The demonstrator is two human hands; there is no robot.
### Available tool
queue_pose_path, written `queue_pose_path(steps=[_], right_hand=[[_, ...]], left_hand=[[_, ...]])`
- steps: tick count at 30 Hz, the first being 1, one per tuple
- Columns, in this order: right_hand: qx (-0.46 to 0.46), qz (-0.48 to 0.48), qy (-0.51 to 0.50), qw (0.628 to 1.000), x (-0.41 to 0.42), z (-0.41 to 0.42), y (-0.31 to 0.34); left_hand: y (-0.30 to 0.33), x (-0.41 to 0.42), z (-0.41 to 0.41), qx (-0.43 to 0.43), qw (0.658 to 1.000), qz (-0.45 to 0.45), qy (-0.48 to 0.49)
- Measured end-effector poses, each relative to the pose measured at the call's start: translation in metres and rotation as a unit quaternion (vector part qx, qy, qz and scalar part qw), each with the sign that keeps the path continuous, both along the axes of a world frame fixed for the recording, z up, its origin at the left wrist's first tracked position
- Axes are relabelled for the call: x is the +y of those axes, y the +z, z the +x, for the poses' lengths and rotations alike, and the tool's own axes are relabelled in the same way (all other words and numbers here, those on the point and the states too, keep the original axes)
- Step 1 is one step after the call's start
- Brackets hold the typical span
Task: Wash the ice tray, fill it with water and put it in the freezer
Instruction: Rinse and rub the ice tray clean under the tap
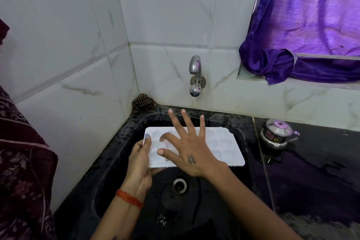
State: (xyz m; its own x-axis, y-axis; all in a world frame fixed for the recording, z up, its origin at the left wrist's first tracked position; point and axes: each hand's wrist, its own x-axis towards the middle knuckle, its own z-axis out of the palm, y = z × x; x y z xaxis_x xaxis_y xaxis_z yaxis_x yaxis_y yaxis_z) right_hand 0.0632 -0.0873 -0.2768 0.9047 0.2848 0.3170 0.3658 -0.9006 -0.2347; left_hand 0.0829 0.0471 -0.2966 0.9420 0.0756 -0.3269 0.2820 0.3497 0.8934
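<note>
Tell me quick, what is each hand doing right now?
Left hand: closed on the left end of the white ice tray, holding it over the sink.
Right hand: open, fingers spread over the tray, gripping nothing.

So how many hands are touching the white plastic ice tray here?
2: the left hand grips the white plastic ice tray at its left end; the right hand lies spread across its top.

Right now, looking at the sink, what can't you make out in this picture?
Head view only:
- Ice tray: its middle cells are covered by the right hand; whether they hold water cannot be told.
- Left hand: its fingers under the tray are hidden.
- Tap: no stream shows, but on or off is unclear.
- Small steel pot: lidded, contents hidden.
</note>
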Motion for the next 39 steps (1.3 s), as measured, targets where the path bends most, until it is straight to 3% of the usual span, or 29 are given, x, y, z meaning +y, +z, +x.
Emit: queue_pose_path(steps=[6, 12, 28, 39], right_hand=[[-0.049, 0.013, -0.089, 0.995, -0.042, -0.009, -0.007], [-0.088, 0.086, -0.177, 0.976, -0.084, -0.021, -0.026], [-0.106, 0.106, -0.154, 0.977, -0.092, -0.023, -0.041], [-0.141, 0.025, -0.205, 0.968, -0.094, -0.021, -0.039]], left_hand=[[-0.003, 0.007, 0.007, 0.013, 1.0, -0.004, 0.016], [-0.001, 0.015, 0.012, 0.014, 0.999, -0.007, 0.028], [-0.001, 0.024, 0.017, 0.008, 1.0, -0.001, 0.025], [0.003, 0.021, 0.017, -0.005, 0.999, -0.011, 0.032]])
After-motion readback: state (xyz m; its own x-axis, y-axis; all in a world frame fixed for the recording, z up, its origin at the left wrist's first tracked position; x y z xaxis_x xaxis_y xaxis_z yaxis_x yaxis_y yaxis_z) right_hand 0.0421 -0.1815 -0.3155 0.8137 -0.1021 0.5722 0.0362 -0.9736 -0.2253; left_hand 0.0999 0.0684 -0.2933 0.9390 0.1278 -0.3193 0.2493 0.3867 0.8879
